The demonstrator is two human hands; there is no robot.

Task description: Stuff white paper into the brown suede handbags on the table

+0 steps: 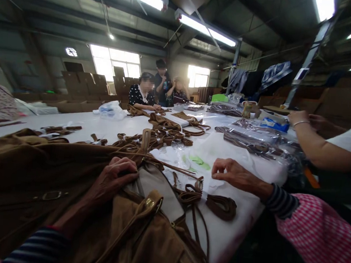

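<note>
A large brown fabric bag (142, 242) with brass-coloured metal fittings lies across the near side, its zip opening showing a pale grey lining (159, 187). My left hand (115, 175) grips the bag beside that opening, fingers bent over the cloth. Over the white table, my right hand (228, 172) is closed in a pinch; whatever lies between its fingertips is too small to make out. Just below it rests a coiled brown strap (222, 207) with a clear wrap around its middle. A thin brown cord (163, 165) runs from the bag toward the right hand's side.
Several bundled brown straps (163, 136) lie beyond the bag. Plastic-wrapped brown goods (248, 139) are piled at the right, where a co-worker's arm (311, 142) reaches in. Other people (143, 92) are at the table's far end. A white plastic bag (110, 109) sits further left.
</note>
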